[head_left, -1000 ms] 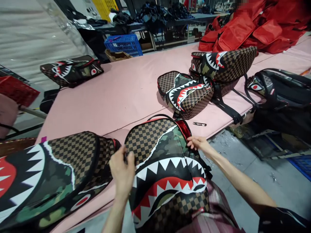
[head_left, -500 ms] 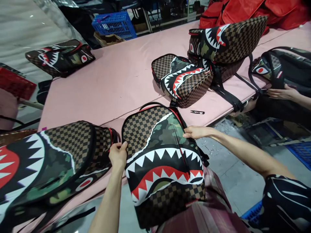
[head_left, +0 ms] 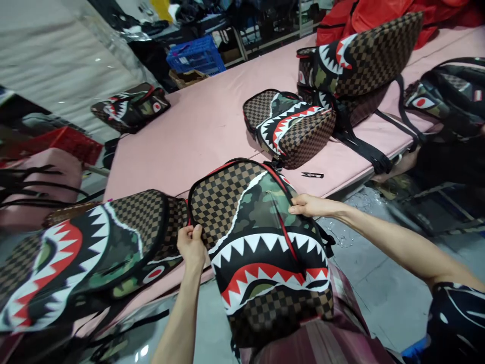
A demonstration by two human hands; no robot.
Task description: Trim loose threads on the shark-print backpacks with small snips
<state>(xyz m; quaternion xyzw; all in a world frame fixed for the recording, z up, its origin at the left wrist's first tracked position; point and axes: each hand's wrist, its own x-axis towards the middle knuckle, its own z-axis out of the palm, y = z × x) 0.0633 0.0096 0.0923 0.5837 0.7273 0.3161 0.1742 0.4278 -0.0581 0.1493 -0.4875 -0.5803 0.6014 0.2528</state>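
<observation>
A backpack (head_left: 250, 207) with brown-black checks, camouflage and a printed shark mouth leans upright between my hands, its lower part against my lap. My left hand (head_left: 192, 247) pinches its left side edge with thumb and fingers. On the opposite side, my right hand (head_left: 308, 205) is closed on the upper right edge, close to the red-trimmed zip. A second shark-mouth backpack (head_left: 125, 222) lies on the table just left of my left hand. Black thread snips (head_left: 312, 175) rest on the tabletop beyond my right hand.
More matching backpacks lie on the pink table (head_left: 182, 131): one bag (head_left: 290, 126) ahead, a stack (head_left: 364, 65) behind it, another bag (head_left: 131, 107) at the far left. At right, a person handles a dark bag (head_left: 428, 103). A blue crate (head_left: 197, 55) stands behind.
My view has swung left, so the scene sits further right. Both hands keep their hold on the backpack, whose top now tips slightly back. The other person's hand at right has mostly left view.
</observation>
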